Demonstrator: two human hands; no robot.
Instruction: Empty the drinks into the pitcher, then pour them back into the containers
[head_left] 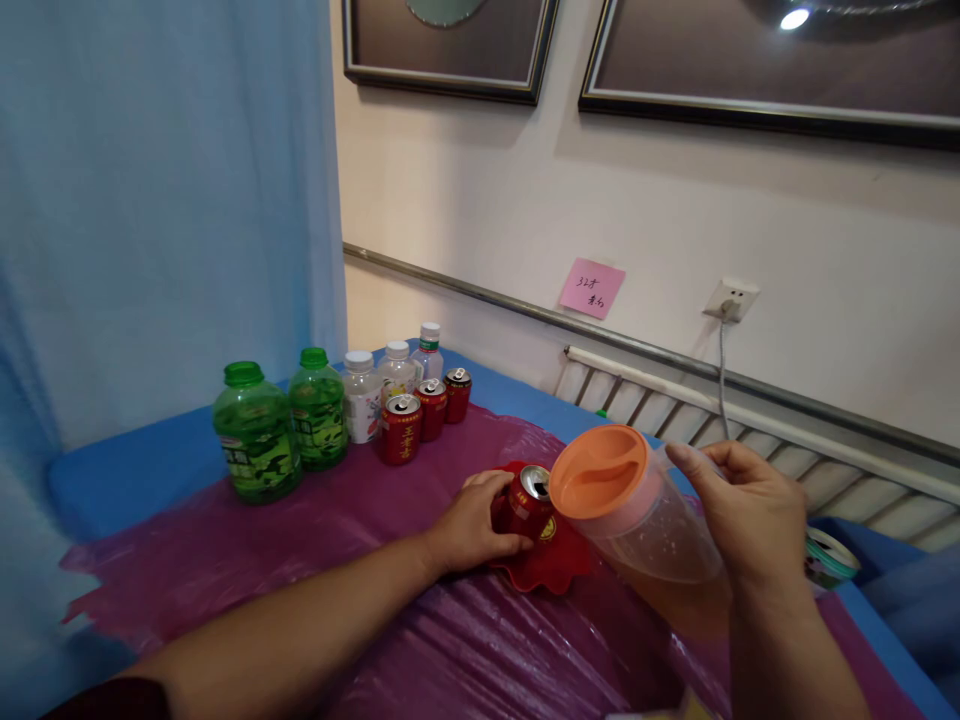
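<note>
Low in the middle of the frame, my left grip (474, 522) curls round a red can (526, 508) (thin, so it may dent), and at lower right my right grip (757, 510) is closed behind a tilted jug (651, 530), best held there, probably heavy with liquid (681, 597).

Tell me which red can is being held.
The red can in the left hand, beside the orange lid of the pitcher; the other three cans stand untouched near the bottles.

We read handwritten "32" on pink note (592, 288), remaining strokes unclear; gold "王老吉" on standing red can (400, 436) near far edge of purple sheet (202, 565).
</note>
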